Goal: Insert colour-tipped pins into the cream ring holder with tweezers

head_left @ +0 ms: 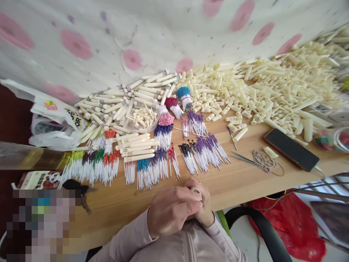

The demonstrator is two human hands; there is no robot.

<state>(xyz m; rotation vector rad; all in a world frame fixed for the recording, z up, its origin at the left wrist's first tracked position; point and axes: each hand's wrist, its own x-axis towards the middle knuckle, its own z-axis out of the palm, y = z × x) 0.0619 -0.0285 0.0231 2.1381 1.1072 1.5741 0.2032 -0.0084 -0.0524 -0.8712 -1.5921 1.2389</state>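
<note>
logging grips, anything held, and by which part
Seemingly a pale, dark-marked, round-ended piece in the right hand, near the left hand; only its end shows, gripped part hidden.

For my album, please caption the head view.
Left hand and right hand meet around a mostly hidden piece, before color-tipped refills and cream plastic parts.

Flower-printed white wall sheet (163,34): bright, diffuse light at 12 o'clock; source cannot be told.
Pale-brown wooden tabletop (220,185): soft, faint shadows.
Heaped cream plastic tubes and caps (289,78): stretched, softened toward 2 o'clock.
Crumpled glossy red plastic bag (294,225): pale highlights, 4 o'clock.
Blocky mosaic patch (40,225): detail masked, 8 o'clock.
Bare left hand (169,211): lit on top, slightly soft, near 6 o'clock.
</note>
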